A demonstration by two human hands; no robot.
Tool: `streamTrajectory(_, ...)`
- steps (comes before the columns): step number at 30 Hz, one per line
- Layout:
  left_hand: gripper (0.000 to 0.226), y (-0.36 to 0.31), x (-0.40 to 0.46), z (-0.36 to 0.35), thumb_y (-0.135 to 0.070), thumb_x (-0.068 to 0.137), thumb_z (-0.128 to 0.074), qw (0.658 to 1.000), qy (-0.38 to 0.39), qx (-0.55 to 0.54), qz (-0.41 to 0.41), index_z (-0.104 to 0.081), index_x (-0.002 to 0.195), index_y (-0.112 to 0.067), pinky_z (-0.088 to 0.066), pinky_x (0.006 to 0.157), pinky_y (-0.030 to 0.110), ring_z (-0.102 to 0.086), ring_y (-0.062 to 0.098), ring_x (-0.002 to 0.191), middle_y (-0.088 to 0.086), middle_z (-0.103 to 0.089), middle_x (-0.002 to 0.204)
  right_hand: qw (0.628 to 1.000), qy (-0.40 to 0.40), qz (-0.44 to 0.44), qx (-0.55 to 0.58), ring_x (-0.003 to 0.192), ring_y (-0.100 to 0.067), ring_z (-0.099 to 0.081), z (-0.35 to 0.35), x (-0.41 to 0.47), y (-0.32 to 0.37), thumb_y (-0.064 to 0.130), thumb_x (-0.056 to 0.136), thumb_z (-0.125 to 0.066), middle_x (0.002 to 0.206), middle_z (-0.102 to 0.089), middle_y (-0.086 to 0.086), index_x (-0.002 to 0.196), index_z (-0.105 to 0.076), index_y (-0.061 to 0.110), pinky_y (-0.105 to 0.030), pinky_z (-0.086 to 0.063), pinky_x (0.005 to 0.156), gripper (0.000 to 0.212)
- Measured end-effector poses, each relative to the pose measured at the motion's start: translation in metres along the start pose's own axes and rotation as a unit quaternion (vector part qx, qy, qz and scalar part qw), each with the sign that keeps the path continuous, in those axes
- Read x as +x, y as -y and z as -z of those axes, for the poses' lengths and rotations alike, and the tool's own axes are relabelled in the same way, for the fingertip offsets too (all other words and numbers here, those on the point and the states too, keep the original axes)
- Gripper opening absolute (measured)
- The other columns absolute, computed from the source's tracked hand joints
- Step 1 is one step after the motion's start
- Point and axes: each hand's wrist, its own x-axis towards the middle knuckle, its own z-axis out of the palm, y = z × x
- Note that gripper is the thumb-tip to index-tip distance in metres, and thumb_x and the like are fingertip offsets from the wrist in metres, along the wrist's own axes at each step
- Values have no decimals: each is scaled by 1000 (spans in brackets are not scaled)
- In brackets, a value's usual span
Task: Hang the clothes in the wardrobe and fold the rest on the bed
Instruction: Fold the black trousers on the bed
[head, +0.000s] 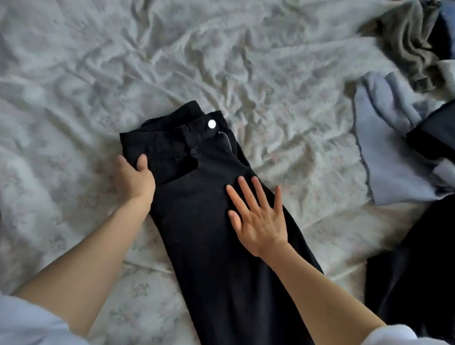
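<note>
**Black trousers flat on the bed, both my hands on them**

The black trousers [206,212] lie lengthwise on the wrinkled bedsheet [92,62], folded leg over leg, waistband toward twelve o'clock and the legs running down toward five o'clock. The white button [212,124] shows at the top with the zip open just beside it. My left hand [134,178] grips the hip edge at nine o'clock of the trousers, thumb curled over the cloth and fingers tucked beneath. My right hand [258,219] lies flat on the thigh, fingers straight and spread, pressing the fabric. Toward two o'clock sits a heap of other clothes [424,80]: grey-green, pale blue, white and dark pieces; another dark garment [429,261] lies at four o'clock
</note>
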Motion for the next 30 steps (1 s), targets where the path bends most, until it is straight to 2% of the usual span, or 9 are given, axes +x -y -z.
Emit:
streamTrajectory(3, 51, 0, 3, 3, -39, 97, -46, 998, 32, -41, 43, -34, 138, -11, -40, 102, 44, -47, 30, 122, 5, -45, 138, 999, 0, -36, 16, 146, -19, 8, 4, 5, -9, 51, 93, 1, 158, 8, 11, 146, 14, 38, -53, 17, 111, 56)
streamTrajectory(7, 49, -7, 9, 19, -39, 82, -71, 958, 167, -175, 156, -53, 121, -16, -49, 94, 46, -59, 26, 106, 4, -60, 123, 973, -93, -126, 170, 129, -24, -38, 40, 39, -9, 41, 96, -34, 142, -40, -3, 142, -28, 20, -47, -15, 115, 51)
streamTrajectory(13, 44, -32, -2, 30, -35, 59, -82, 891, 334, -243, 187, -71, 98, -17, -52, 60, 30, -72, 20, 77, 2, -75, 88, 839, 12, -114, 531, 132, -20, -39, 86, 101, 3, 38, 92, -53, 151, -32, -4, 150, -12, 19, -36, -36, 107, 73)
streamTrajectory(16, 32, -40, -9, 34, -25, 72, -78, 895, 334, -251, 159, -70, 102, -17, -53, 61, 29, -72, 18, 78, 2, -75, 90, 757, 34, -167, 631, 103, -11, -55, 97, 112, 5, 34, 91, -57, 142, -43, -4, 149, -19, 18, -23, -45, 85, 71)
streamTrajectory(18, 29, -45, -16, 40, -21, 76, -76, 897, 333, -259, 132, -70, 104, -18, -53, 65, 30, -72, 16, 81, 0, -75, 92, 731, 35, -190, 654, 85, -3, -54, 101, 111, 3, 32, 91, -58, 129, -48, 1, 147, -25, 19, -15, -43, 70, 67)
streamTrajectory(21, 27, -54, -32, 54, -17, 77, -74, 902, 331, -272, 59, -69, 103, -20, -53, 63, 23, -71, 10, 82, -6, -74, 92, 680, 41, -210, 701, 99, -10, -54, 116, 106, -4, 44, 90, -56, 117, -54, 7, 132, -48, 24, -25, -44, 81, 48)
streamTrajectory(24, 24, -64, -55, 68, -12, 77, -73, 904, 338, -263, -15, -70, 100, -19, -54, 66, 19, -70, 9, 86, -6, -74, 94, 645, 41, -205, 735, 73, -9, -50, 142, 93, -12, 52, 93, -40, 80, -60, 11, 90, -63, 30, -28, -35, 65, 32)
streamTrajectory(27, 23, -65, -84, 83, -7, 80, -71, 903, 365, -205, -98, -69, 96, -23, -53, 72, 16, -69, 5, 87, -7, -74, 95, 639, 16, -196, 744, 70, -9, -42, 163, 69, -24, 53, 96, -29, 78, -55, 10, 86, -62, 30, -28, -29, 67, 41)
streamTrajectory(30, 24, -54, -113, 95, -8, 81, -72, 907, 367, -83, -191, -65, 88, -30, -49, 72, 10, -65, -5, 81, -12, -69, 91, 580, 19, -207, 788, 86, -13, -48, 170, 32, -40, 56, 96, -26, 81, -59, 6, 88, -64, 25, -33, -34, 81, 50)
